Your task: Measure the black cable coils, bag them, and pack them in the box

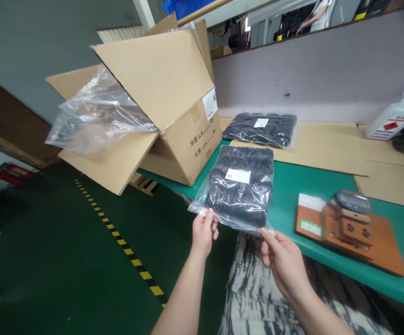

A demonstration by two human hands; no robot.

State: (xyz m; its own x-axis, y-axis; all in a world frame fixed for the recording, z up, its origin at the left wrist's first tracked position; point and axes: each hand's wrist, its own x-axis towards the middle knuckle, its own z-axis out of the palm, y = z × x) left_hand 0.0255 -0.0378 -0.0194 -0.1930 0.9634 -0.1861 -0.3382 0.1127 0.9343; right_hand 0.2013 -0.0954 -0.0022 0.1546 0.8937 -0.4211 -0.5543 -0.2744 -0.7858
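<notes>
A clear plastic bag (241,195) packed with rows of dark, ring-like parts lies at the front edge of the green table, a white label on top. My left hand (203,232) pinches the near left part of its loose, flat end. At the near right corner, my right hand (281,253) grips the same end between thumb and fingers. Behind it rests a second bag of dark parts (274,130), also labelled. Left of both bags stands an open cardboard box (188,149) with its flaps spread and a clear plastic liner (97,116) spilling out.
On the green table (285,181), a dial gauge on an orange-brown fixture (351,237) sits at right. Cardboard sheets (327,139) cover the back, with a white bottle (393,116) in the right corner. Yellow-black tape (128,251) marks the floor. A person's arm (315,18) shows beyond the opening.
</notes>
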